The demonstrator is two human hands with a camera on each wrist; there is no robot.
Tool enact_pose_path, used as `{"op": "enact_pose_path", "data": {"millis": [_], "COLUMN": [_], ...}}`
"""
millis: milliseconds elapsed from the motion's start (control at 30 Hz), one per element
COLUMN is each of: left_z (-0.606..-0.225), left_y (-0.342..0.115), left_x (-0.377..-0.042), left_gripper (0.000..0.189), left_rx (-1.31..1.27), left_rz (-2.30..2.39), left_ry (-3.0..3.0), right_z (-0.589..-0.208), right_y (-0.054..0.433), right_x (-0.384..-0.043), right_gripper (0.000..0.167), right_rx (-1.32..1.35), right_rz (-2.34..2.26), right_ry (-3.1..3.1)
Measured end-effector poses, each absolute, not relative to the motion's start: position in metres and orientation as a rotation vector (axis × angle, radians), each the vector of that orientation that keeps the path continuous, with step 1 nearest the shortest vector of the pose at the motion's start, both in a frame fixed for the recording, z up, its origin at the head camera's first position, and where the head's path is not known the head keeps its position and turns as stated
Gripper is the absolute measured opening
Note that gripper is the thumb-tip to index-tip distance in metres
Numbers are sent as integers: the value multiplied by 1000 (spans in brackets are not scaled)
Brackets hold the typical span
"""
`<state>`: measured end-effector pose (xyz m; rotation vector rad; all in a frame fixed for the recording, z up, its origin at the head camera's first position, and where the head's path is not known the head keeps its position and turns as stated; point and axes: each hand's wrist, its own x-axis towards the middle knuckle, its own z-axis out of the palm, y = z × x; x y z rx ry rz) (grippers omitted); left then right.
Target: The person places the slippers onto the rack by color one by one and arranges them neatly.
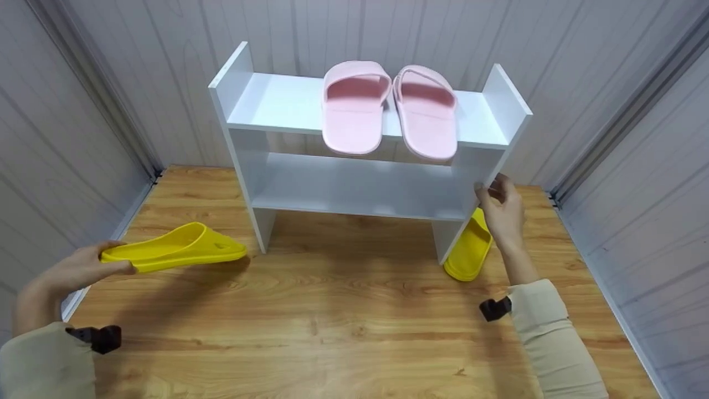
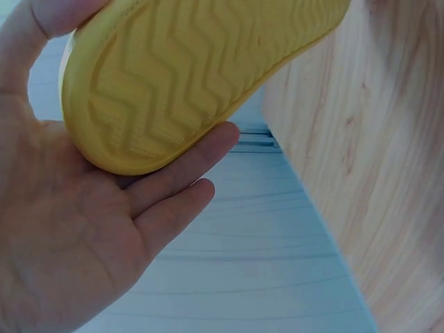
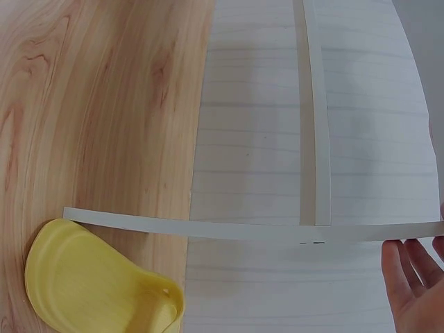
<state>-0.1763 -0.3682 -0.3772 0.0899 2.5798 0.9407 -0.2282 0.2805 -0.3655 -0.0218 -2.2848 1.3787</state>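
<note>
My left hand (image 1: 83,269) holds a yellow slipper (image 1: 183,249) by its heel end, thumb on one side and fingers on the other. The toe points right, low over the floor. In the left wrist view the slipper's zigzag-treaded sole (image 2: 187,76) faces the camera, with two fingers stretched out along its lower edge. At the right side of a white shelf rack (image 1: 354,188), my right hand (image 1: 504,213) pinches the front edge of the side panel. Just below that hand, the other yellow slipper (image 1: 469,249) lies on the floor beside the panel, partly hidden by it.
Two pink slippers (image 1: 354,124) rest on the rack's top shelf, their heels jutting past its front edge. The rack stands on a wood-grain floor (image 1: 332,321), with pale panelled walls (image 1: 388,33) behind it and on both sides.
</note>
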Motion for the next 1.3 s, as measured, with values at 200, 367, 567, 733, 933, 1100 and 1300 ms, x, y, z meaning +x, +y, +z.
{"op": "enact_pose_path", "data": {"millis": [200,367,567,733,933,1100,1300], "left_z": [-369,-362,-355,-346,-337,-333,-330], "left_y": [-369,-366,-358,-345,-326,-310,-291], "left_x": [-176,-175,-174,-173,-172,-173,-176], "left_gripper": [73,72,69,64,65,62,60], "left_rx": [149,186,229,295,368,487,664], "left_rz": [906,882,917,997,1043,1109,1248], "left_ry": [2553,2526,2510,2474,2448,2440,2374], "right_z": [-365,-364,-364,-365,-366,-366,-365], "right_y": [280,280,280,280,281,281,281], "right_x": [-229,-228,-228,-229,-229,-229,-229], "right_gripper": [49,49,49,47,49,48,48], "right_rx": [-43,-61,-40,-12,-15,-5,-21], "right_rz": [1372,1369,1375,1387,1387,1393,1406], "right_ry": [-2291,-2309,-2293,-2271,-2275,-2274,-2273]}}
